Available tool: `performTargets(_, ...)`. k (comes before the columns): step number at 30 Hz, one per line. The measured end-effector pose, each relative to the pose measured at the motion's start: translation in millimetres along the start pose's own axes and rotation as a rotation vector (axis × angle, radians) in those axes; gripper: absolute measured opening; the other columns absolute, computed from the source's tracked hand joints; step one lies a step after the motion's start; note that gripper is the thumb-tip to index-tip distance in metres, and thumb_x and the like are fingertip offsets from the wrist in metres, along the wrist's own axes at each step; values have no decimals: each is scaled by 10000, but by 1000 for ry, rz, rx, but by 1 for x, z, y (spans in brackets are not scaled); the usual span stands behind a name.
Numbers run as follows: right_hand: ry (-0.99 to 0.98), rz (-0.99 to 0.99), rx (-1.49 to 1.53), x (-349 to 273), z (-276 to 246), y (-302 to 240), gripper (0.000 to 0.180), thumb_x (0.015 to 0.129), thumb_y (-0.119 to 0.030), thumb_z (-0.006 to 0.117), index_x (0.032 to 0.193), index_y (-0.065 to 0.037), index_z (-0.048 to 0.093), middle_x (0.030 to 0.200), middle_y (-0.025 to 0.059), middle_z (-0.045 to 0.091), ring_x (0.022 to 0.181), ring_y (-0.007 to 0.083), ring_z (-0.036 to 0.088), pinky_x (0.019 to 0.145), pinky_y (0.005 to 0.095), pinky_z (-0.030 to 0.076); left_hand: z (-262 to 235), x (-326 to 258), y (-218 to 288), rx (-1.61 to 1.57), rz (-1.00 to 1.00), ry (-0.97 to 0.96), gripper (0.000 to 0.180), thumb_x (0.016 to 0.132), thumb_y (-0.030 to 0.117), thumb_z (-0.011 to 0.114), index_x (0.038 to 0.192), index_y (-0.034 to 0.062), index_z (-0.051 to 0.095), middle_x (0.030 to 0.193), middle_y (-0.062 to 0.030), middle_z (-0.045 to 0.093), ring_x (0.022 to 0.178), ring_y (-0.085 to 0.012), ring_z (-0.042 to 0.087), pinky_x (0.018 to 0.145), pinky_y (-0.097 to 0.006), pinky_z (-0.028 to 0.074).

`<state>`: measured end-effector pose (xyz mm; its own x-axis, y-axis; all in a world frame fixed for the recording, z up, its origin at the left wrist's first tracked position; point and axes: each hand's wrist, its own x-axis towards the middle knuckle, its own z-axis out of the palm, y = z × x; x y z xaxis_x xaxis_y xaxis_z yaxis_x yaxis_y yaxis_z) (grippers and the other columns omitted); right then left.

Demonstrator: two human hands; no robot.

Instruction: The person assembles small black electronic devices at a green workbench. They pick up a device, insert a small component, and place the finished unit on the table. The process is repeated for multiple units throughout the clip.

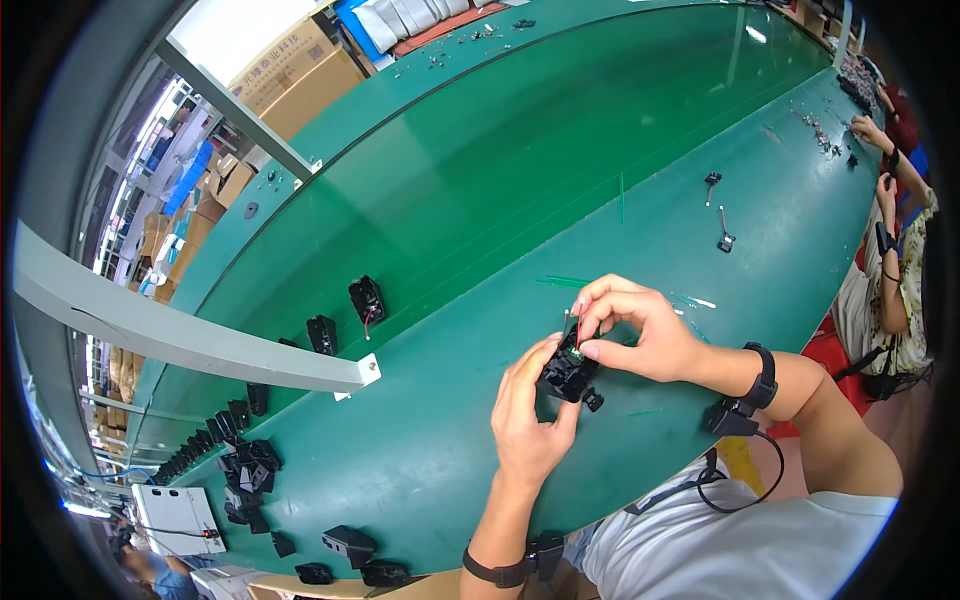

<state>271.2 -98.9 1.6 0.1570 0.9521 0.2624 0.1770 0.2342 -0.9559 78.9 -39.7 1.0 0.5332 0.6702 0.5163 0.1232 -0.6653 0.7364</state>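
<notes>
My left hand (528, 425) is closed round a black plastic housing (568, 376) and steadies it just above the green table. Over the top of that housing, my right hand (645, 335) is closed, thumb and fingertips together on thin red wires (580, 318) that rise from inside it. A bit of green shows within the housing; the fingers cover much of the rest. A small black part (593, 401) sits at the housing's lower right edge; whether it is attached I cannot tell.
Two small black parts with leads (725, 242) lie beyond my right hand. Green strips (562, 281) are scattered nearby. Black housings (367, 298) stand on the glossy green belt, with more piled (248, 468) at left. A grey metal post (200, 305) crosses the left side. Co-workers' hands (868, 130) are at far right.
</notes>
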Motion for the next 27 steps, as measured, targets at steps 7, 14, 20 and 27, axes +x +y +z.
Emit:
performTargets(7,-70,-38,-29,4,-5,-6,201,808,-68,776,1005,-74,740,1174,80,595,1034,166,601,802,284,497,-4,2,-1,-30,-55,-51,537,707,-6,805,1211,-5,620,1179,-179,678,1090,-299,667,935,-369,521)
performTargets(14,-116,-252,-125,8,-11,-4,180,774,-39,795,949,-60,758,1163,112,602,986,195,613,839,320,531,-10,0,-12,-371,-208,-164,566,735,-4,798,1261,-47,593,1245,-142,613,1153,-223,594,993,-346,471)
performTargets(20,-227,-270,-67,8,-14,-14,119,781,-31,777,889,-52,732,1152,116,604,910,198,638,835,334,539,-11,-4,-10,-872,-382,-235,602,814,-3,758,1356,-69,506,1367,-154,539,1224,-233,556,1043,-378,449)
performTargets(27,-20,-427,-204,3,-9,-23,111,791,-4,749,831,-28,648,960,105,707,811,202,686,673,305,558,-15,-7,-16,-1044,-529,-200,622,872,45,714,1413,-65,427,1391,-164,517,1269,-232,523,1074,-389,429)
